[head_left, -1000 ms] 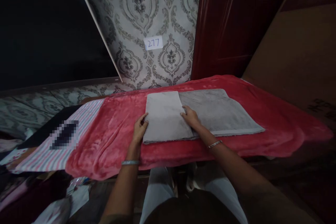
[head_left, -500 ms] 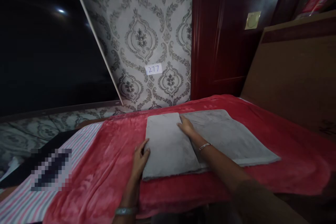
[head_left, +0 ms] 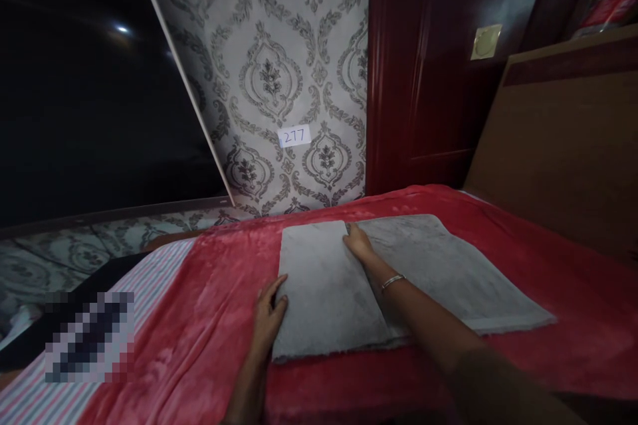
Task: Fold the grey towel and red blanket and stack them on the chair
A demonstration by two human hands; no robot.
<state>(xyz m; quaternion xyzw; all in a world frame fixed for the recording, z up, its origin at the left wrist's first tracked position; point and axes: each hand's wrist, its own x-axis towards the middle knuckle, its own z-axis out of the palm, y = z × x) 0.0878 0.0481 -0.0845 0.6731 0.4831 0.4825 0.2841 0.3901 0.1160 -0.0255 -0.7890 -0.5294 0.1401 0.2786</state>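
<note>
Head view: A grey cloth (head_left: 438, 272) with a soft, plush-looking surface lies flat on a red blanket (head_left: 219, 285). At its left, a paler, smoother panel (head_left: 323, 299) rests on top of the rest, its right edge slanting down toward the near side. The stretch to the right of that edge looks darker and lightly creased, and a lighter band runs along its near border. The near edge of the panel appears fuzzy.

The person's left hand (head_left: 269, 315) reaches in from below, its forearm nearly upright in the frame; thumb and index finger stand apart, their tips touching the panel's left edge. The right hand (head_left: 359, 244) comes in on a long diagonal from the lower right, across the cloth, a silvery bracelet (head_left: 393, 281) at its wrist. Its thumb and fingers meet the panel's right edge near the far corner; whether they clamp the fabric cannot be told.

A striped cloth (head_left: 162, 262) shows beside the blanket at left, partly covered by a pixelated patch. Behind stand a dark screen (head_left: 100, 99), a patterned wall (head_left: 272, 76) bearing a slip marked "277" (head_left: 294, 136), a dark red panelled surface (head_left: 448, 93) and a brown board (head_left: 563, 139).
</note>
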